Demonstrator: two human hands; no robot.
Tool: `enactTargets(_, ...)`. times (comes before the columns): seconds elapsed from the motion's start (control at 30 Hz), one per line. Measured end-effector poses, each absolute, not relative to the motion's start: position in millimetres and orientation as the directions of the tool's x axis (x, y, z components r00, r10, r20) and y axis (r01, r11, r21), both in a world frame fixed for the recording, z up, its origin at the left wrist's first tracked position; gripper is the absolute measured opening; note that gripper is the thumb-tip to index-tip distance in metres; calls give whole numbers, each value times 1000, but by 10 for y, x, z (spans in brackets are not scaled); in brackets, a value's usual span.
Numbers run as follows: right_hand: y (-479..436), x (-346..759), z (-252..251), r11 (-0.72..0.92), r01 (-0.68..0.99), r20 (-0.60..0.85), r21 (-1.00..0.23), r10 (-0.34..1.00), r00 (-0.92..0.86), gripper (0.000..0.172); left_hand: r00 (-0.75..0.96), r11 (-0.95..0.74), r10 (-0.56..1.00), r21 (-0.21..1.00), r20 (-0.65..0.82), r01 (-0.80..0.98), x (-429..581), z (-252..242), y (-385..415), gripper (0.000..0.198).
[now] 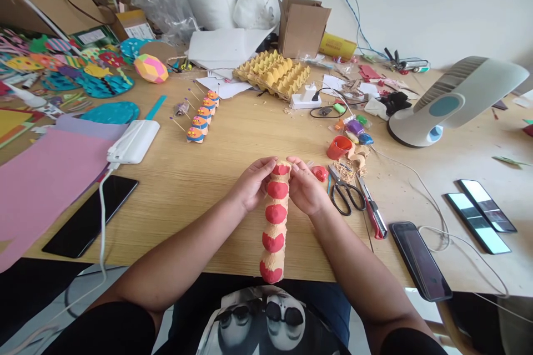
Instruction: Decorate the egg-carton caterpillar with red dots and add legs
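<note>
A strip of egg-carton cups [275, 216], each cup capped with red clay, lies lengthwise on the wooden table [200, 188] and pokes over its near edge. My left hand [252, 182] and my right hand [305, 187] pinch its far end from either side, fingers closed around the top red cap. A lump of red clay [320, 172] lies just right of my right hand. Black-handled scissors [343, 193] and a red utility knife [373, 211] lie beside it.
A finished painted caterpillar strip [202, 116] with pins, a yellow egg tray [272, 72], clay tubs [353, 128], a fan [453, 101], a power bank [134, 141], phones [89, 215] [420, 259], pink paper [45, 177] and cardboard boxes [302, 25] crowd the table.
</note>
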State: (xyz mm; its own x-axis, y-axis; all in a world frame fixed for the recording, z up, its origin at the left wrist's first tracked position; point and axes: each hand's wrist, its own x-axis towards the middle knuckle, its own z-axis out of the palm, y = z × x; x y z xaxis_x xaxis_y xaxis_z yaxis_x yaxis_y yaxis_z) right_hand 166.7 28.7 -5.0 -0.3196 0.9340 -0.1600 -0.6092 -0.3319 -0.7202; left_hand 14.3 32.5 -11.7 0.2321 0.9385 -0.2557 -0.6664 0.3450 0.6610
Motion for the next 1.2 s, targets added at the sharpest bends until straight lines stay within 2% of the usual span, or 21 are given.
enactTargets(0.1, 287, 1667, -31, -321, -594, -140, -737, 933, -331, 34, 233, 343, 939, 649, -253, -679, 136, -125, 336, 31)
enactTargets(0.6, 302, 1698, -33, -302, -576, -110, -760, 932, -345, 36, 284, 388, 921, 610, -265, -691, 119, -88, 326, 34)
enactTargets(0.73, 300, 1710, -30, -310, -567, -108, -763, 926, -361, 37, 270, 381, 924, 624, -270, -682, 121, -89, 318, 32)
enactTargets(0.9, 302, 1655, -48, -250, -536, -99, -807, 950, -295, 36, 233, 360, 932, 654, -277, -665, 136, -108, 314, 34)
enactTargets(1.2, 328, 1682, -50, -212, -492, -93, -844, 963, -254, 39, 253, 335, 942, 683, -221, -649, 112, -94, 325, 40)
